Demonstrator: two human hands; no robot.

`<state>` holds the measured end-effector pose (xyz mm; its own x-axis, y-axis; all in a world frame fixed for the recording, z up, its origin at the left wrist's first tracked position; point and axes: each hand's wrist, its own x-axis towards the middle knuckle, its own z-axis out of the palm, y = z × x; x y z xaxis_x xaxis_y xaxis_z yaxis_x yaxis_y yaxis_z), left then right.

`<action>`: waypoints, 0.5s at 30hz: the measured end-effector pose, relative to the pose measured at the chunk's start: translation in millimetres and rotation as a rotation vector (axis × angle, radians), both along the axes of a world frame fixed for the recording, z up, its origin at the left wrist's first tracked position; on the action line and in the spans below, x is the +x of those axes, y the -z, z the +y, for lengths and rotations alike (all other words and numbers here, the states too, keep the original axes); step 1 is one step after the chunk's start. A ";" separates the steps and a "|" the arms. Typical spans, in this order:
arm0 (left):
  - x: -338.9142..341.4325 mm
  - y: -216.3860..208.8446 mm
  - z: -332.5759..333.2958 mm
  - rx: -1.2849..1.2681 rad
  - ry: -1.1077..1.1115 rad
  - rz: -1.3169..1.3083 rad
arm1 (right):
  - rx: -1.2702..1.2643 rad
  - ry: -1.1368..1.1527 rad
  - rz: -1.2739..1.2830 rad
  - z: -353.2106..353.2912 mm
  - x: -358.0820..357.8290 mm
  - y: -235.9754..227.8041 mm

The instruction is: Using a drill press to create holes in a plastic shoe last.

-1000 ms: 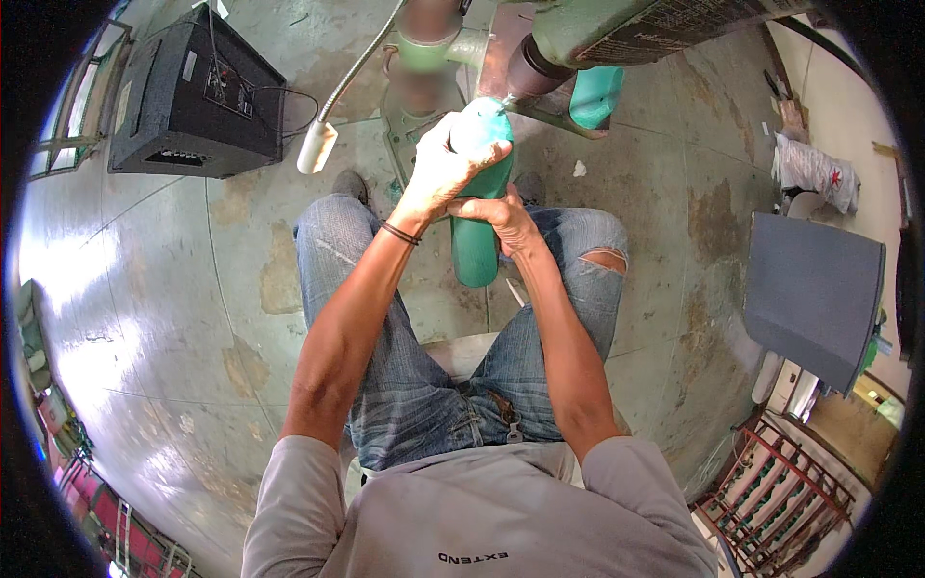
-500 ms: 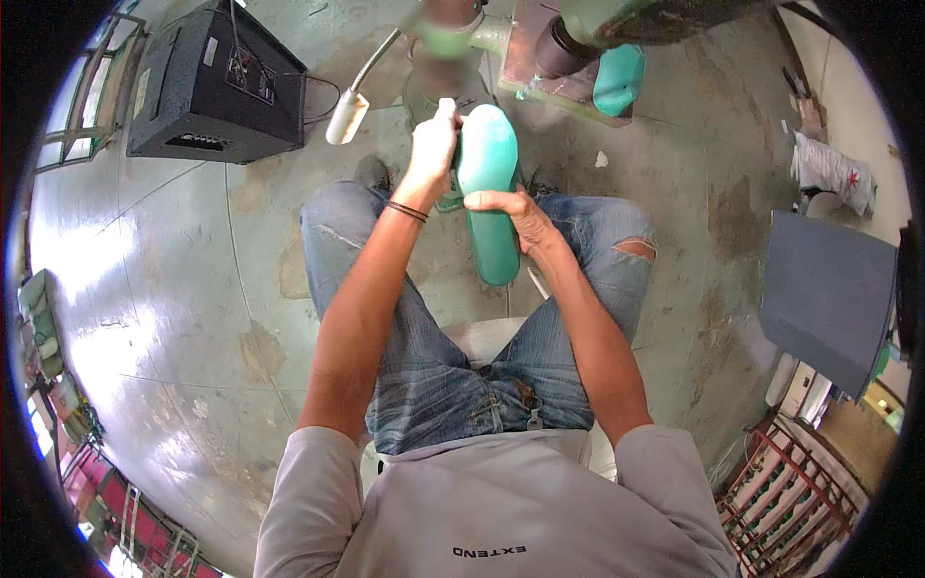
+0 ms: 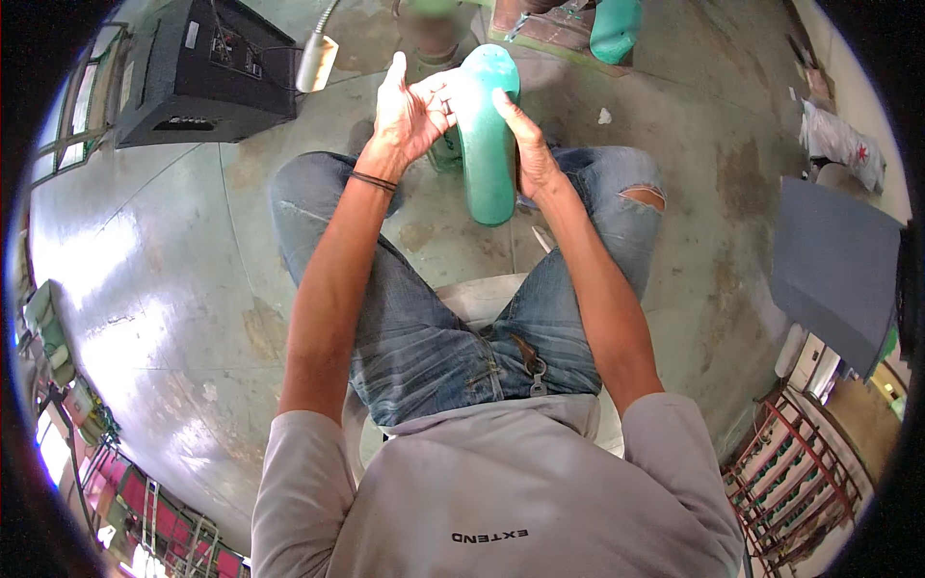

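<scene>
A long, smooth green sole-shaped piece (image 3: 488,144) is held up in front of my knees, its length running toward me. My right hand (image 3: 532,144) grips it from the right side, thumb laid on its upper face and the other fingers hidden behind it. On the left, my left hand (image 3: 412,118) is open with the palm turned up and the thumb apart. Its fingertips come up to the piece's left edge; whether they touch it I cannot tell. Small marks show at the piece's far end.
Ahead stands a green machine base (image 3: 431,39), with a lamp (image 3: 318,64) on a bendy neck at its left. Another green sole-shaped piece (image 3: 615,31) is at the far right of it. A black speaker box (image 3: 202,72) is at left, a grey panel (image 3: 833,275) at right.
My left hand has come off the piece's far end and opened, palm up. The right thumb sits farther up the piece. The view has shifted, so the machine and lamp appear higher.
</scene>
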<state>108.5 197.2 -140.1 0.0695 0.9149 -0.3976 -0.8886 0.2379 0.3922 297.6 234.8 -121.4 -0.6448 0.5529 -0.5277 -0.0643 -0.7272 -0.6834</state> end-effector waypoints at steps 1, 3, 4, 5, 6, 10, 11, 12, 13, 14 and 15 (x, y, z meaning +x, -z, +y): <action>0.0 -0.8 0.0 0.022 0.006 -0.035 | -0.005 0.024 0.020 0.7 -0.3 -0.6; -0.6 -2.6 0.4 0.012 0.002 -0.023 | -0.010 0.050 0.041 2.2 -1.6 -2.0; -1.0 -3.2 0.8 0.003 0.010 -0.040 | -0.016 0.060 0.050 2.7 -2.2 -2.7; -1.1 -3.4 1.0 0.002 -0.003 -0.016 | -0.023 0.071 0.058 3.1 -2.7 -3.3; -0.9 -3.3 1.2 0.029 0.011 -0.010 | -0.025 0.072 0.056 3.3 -2.9 -3.6; -0.2 0.7 1.6 0.034 0.010 0.033 | 0.004 0.057 0.045 3.6 -1.0 -1.5; -0.4 1.6 1.8 -0.002 0.005 0.033 | 0.009 0.068 0.027 3.9 -0.6 0.0; -1.5 1.8 2.1 -0.013 0.001 0.028 | 0.009 0.068 0.028 4.4 -0.2 1.5; -1.6 1.3 2.5 0.016 0.015 -0.005 | 0.010 0.064 0.023 4.9 -0.7 3.0; -2.5 -0.5 3.0 -0.024 -0.002 0.022 | 0.012 0.061 0.017 5.2 -1.1 3.7; -1.5 -2.9 2.8 -0.003 0.006 0.010 | 0.012 0.061 0.017 5.1 -2.1 3.6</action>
